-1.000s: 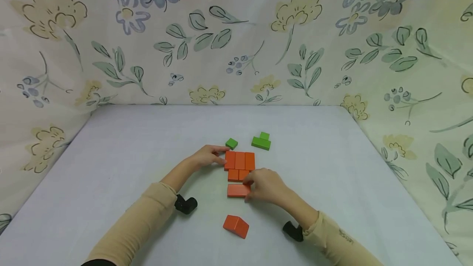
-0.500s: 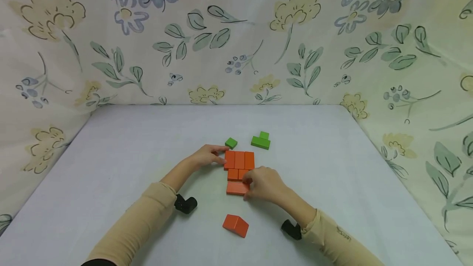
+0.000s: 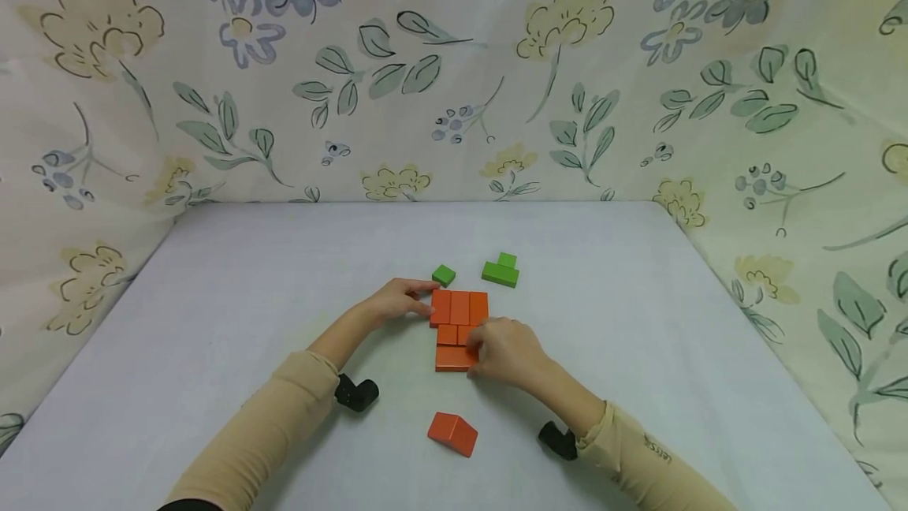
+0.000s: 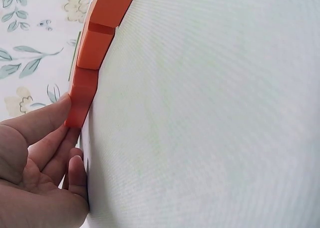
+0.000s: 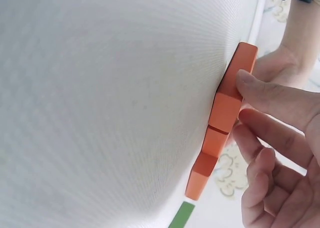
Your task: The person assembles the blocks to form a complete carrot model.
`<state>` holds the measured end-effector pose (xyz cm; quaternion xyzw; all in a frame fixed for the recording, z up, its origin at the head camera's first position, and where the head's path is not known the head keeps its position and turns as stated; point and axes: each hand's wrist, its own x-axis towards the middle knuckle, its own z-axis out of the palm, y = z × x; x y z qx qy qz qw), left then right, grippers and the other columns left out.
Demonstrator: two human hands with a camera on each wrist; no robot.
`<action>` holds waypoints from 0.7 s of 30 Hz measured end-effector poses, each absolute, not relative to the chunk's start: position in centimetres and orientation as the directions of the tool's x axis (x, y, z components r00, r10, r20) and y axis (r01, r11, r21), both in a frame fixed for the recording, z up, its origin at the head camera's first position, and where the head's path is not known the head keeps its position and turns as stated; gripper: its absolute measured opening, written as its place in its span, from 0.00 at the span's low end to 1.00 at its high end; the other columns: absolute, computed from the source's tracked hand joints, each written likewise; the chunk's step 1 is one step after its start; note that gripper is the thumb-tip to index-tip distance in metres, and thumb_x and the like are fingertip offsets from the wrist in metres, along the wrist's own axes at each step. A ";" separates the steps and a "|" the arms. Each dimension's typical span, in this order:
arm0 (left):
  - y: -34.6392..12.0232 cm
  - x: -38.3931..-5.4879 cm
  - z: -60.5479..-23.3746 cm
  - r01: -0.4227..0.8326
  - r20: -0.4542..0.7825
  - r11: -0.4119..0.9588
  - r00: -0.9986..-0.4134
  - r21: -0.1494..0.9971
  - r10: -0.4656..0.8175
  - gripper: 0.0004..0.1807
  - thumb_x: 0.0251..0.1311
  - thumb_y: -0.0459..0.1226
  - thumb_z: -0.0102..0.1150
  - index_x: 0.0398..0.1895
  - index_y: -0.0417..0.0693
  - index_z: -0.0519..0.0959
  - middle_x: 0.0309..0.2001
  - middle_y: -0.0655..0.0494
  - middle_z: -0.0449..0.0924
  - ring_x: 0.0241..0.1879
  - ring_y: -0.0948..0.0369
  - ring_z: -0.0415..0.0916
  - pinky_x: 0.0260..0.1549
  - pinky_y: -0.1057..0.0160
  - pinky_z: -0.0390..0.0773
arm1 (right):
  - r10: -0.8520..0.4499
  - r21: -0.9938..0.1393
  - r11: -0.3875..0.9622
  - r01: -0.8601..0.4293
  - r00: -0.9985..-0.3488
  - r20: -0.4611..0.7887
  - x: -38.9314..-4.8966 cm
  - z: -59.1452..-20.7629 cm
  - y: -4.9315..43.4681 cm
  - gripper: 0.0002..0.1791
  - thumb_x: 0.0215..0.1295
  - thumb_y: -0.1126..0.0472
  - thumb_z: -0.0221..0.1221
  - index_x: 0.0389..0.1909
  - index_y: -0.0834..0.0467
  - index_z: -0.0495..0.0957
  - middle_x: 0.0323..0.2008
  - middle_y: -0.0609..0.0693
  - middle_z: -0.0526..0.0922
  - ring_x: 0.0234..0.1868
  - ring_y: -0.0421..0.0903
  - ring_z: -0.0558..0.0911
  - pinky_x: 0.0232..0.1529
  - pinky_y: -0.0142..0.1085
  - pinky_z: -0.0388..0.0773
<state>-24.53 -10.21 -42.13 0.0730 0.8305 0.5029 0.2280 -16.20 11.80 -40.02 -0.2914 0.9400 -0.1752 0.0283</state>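
right hand [image 3: 507, 351] had a pinch on the crosswise orange block [image 3: 452, 359], left hand [image 3: 400, 300] had the leftmost orange block [image 3: 440, 308] between thumb + finger

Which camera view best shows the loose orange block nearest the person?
The head view: the loose orange block shows whole there, with no hand over it. Neither wrist view shows any of it; each shows its own hand, left hand or right hand, touching the separate group of orange blocks.
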 end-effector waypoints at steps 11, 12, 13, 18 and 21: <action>-10.2 -24.6 -42.1 -0.106 -0.306 0.487 -0.884 0.867 0.353 0.30 0.57 0.31 0.65 0.66 0.42 0.72 0.50 0.48 0.73 0.45 0.56 0.63 0.42 0.63 0.64 | -0.556 -0.342 0.773 -0.534 -0.830 0.041 -16.4 -40.2 11.4 0.14 0.46 0.59 0.76 0.35 0.59 0.87 0.31 0.47 0.85 0.33 0.45 0.80 0.34 0.38 0.77; -10.3 -24.6 -42.1 -0.105 -0.306 0.488 -0.884 0.866 0.353 0.30 0.57 0.31 0.65 0.66 0.42 0.72 0.50 0.48 0.73 0.45 0.56 0.63 0.41 0.63 0.64 | -0.557 -0.336 0.774 -0.537 -0.829 0.041 -16.4 -40.2 11.3 0.14 0.46 0.59 0.76 0.34 0.59 0.88 0.31 0.47 0.85 0.33 0.45 0.80 0.34 0.38 0.77; -10.3 -24.6 -42.1 -0.102 -0.305 0.491 -0.884 0.865 0.354 0.30 0.57 0.31 0.65 0.66 0.42 0.72 0.50 0.48 0.73 0.45 0.56 0.63 0.42 0.63 0.64 | -0.559 -0.333 0.774 -0.539 -0.828 0.042 -16.4 -40.2 11.3 0.14 0.46 0.59 0.76 0.34 0.59 0.88 0.31 0.47 0.85 0.33 0.45 0.80 0.34 0.38 0.77; -10.3 -24.6 -42.2 -0.097 -0.305 0.497 -0.883 0.862 0.356 0.31 0.57 0.31 0.65 0.66 0.43 0.72 0.49 0.48 0.73 0.46 0.56 0.63 0.41 0.63 0.64 | -0.558 -0.343 0.771 -0.537 -0.829 0.043 -16.5 -40.2 11.2 0.14 0.46 0.59 0.76 0.34 0.60 0.88 0.30 0.48 0.86 0.33 0.45 0.81 0.34 0.39 0.78; -10.3 -24.6 -42.2 -0.104 -0.306 0.492 -0.884 0.865 0.353 0.31 0.57 0.31 0.65 0.66 0.43 0.72 0.47 0.49 0.72 0.45 0.56 0.63 0.40 0.63 0.64 | -0.555 -0.352 0.769 -0.534 -0.831 0.049 -16.5 -40.2 11.1 0.13 0.46 0.60 0.76 0.34 0.60 0.88 0.30 0.48 0.86 0.33 0.45 0.81 0.34 0.39 0.78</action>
